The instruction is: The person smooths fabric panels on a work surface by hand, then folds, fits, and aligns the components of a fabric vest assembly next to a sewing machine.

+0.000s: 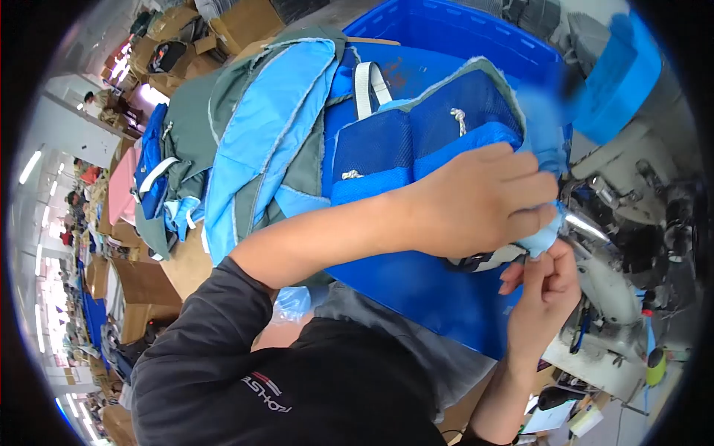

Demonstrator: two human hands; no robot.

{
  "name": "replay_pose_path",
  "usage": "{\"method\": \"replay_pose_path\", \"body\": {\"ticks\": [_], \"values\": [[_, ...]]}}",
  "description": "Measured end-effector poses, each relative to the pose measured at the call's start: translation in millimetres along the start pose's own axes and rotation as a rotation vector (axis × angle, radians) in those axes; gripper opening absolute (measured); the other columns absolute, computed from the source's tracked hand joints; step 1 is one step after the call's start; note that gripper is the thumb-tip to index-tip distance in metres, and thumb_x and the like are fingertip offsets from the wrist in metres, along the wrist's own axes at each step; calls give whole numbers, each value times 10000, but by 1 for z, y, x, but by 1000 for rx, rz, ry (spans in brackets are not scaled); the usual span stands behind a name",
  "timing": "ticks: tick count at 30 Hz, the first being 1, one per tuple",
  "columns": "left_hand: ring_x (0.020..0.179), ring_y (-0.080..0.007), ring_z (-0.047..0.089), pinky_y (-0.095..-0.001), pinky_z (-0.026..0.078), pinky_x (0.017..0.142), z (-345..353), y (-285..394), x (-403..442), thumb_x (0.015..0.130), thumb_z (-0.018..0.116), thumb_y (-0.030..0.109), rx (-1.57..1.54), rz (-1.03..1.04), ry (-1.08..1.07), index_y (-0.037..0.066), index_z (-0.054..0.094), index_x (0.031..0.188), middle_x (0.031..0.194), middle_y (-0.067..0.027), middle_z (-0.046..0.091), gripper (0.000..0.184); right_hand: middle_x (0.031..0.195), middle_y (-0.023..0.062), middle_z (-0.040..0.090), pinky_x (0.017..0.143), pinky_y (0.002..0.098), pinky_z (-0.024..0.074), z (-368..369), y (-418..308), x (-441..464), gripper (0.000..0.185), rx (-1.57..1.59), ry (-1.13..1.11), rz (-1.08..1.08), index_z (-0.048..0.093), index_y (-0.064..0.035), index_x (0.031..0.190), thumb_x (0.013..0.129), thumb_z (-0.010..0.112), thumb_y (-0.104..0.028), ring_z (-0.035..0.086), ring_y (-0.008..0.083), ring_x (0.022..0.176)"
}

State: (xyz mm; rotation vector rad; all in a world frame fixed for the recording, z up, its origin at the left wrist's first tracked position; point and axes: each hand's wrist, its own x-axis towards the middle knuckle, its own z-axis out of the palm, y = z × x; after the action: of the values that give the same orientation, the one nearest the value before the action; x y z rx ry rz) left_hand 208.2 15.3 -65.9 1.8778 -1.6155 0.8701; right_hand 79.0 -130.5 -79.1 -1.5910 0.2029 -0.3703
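Observation:
My left hand (483, 197) reaches across from the left, its fingers curled closed on a light blue fabric piece (541, 236). Just below it, my right hand (547, 286) pinches the lower edge of that same piece between thumb and fingers. Under my left forearm lies a blue bag panel (372, 167) with dark mesh pockets, whitish knotted cords (459, 119) and a white webbing loop (370, 88). A pale strap with a dark buckle (476, 262) shows beneath my left hand, partly hidden by it.
A sewing machine (621, 275) stands close on the right. Behind the panel is a blue plastic crate (476, 30). Grey-green and light blue bag pieces (268, 126) are heaped to the left. Cardboard boxes (145, 293) and people stand farther left.

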Motion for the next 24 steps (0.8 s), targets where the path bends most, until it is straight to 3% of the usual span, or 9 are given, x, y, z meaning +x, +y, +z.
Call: {"method": "replay_pose_path", "body": {"ticks": [3,7,14,24], "values": [[816,-186,539,-319,415,672,-6,3,0,798,644,188,91,64,-49,21,685,1113,993,-35,575,359,682,59,674,525,201,452,-2,-4,1,110,-66,-7,-12,603,32,1027,1043,550,-63,582,64,550],[849,-184,529,-319,404,680,-12,9,3,804,632,186,27,-14,-110,0,678,1121,1000,-29,561,370,663,56,660,525,205,458,-3,-7,-2,121,-135,0,-50,610,35,1001,1040,565,-70,580,70,544],[866,-161,520,-322,393,701,-16,19,10,815,637,200,70,-59,-221,14,694,1021,974,-2,526,283,625,36,630,504,213,447,-7,0,-1,115,-144,23,-115,621,32,988,1032,581,-66,569,71,525],[822,-162,547,-310,420,681,3,9,4,806,647,195,71,31,44,52,688,1023,900,5,545,263,592,4,577,485,195,369,-8,-3,6,106,-161,33,-137,622,26,950,1020,580,-42,520,45,506]]}}
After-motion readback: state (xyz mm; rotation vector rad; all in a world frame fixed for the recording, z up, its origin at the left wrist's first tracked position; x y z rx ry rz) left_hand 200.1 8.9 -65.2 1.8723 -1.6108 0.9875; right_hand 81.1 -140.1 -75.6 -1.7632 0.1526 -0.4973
